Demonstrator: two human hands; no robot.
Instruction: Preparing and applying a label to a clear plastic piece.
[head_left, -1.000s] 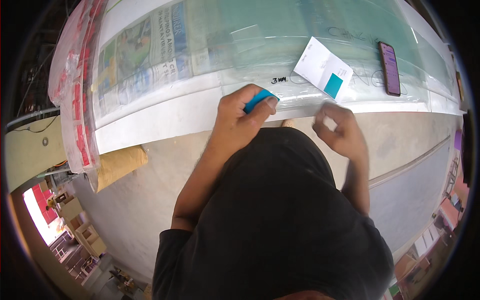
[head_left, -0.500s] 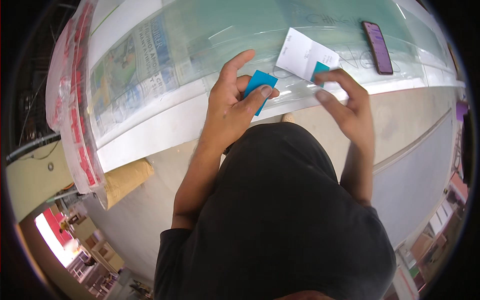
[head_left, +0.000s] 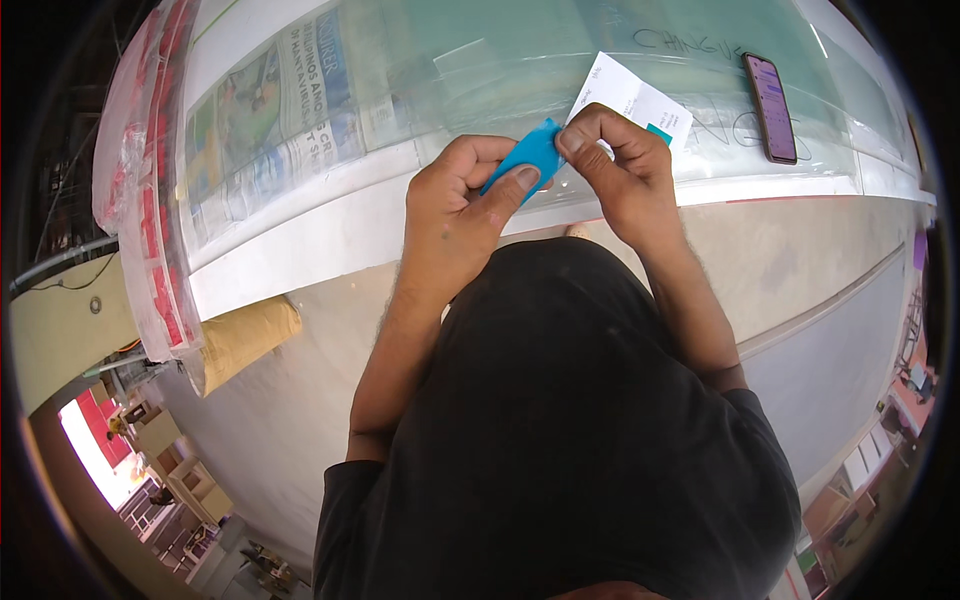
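A small blue strip, paper or thin card (head_left: 533,158), is held between both hands just above the near edge of the counter. My left hand (head_left: 452,205) is closed on its lower part, thumb pressed on top. My right hand (head_left: 628,175) pinches its upper right corner between thumb and forefinger, and the strip bends slightly there. Behind the right hand lies a creased white paper (head_left: 645,100) with handwriting. A teal piece (head_left: 658,132) rests on that paper, partly hidden by the right hand.
A phone (head_left: 769,108) with a lit screen lies on the counter (head_left: 470,95), which has a clear plastic cover. Newspaper (head_left: 275,110) is visible at left. Red-and-clear plastic wrapping (head_left: 155,200) hangs by the left edge, above a brown paper-like bundle (head_left: 250,340).
My right hand has moved left from beside the white paper and now grips the blue strip's corner. The strip, flat before, is now slightly bent. The view has shifted a little.
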